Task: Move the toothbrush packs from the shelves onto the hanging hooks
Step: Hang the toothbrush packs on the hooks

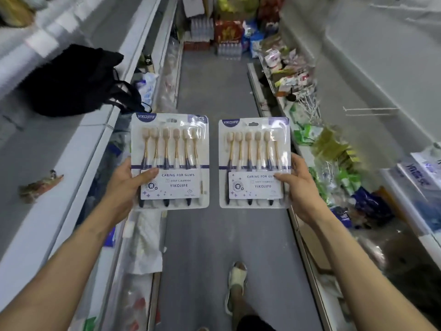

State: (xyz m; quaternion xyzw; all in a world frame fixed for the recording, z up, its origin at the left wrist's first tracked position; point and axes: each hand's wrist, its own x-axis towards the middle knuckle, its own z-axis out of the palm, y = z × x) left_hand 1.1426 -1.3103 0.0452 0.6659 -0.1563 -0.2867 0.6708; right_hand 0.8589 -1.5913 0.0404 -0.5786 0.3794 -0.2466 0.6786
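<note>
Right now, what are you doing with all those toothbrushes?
A person stands between shop shelves holding two toothbrush packs. The left hand grips the left pack by its lower left edge, and the right hand grips the right pack by its right edge. The packs are side by side, not touching, above the floor. Neither is hung yet; a bare wire hook sticks out from the wall on the right.

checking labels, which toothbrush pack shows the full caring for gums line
The left pack, in the left hand; on the right pack, the right hand covers the line's end.
</note>
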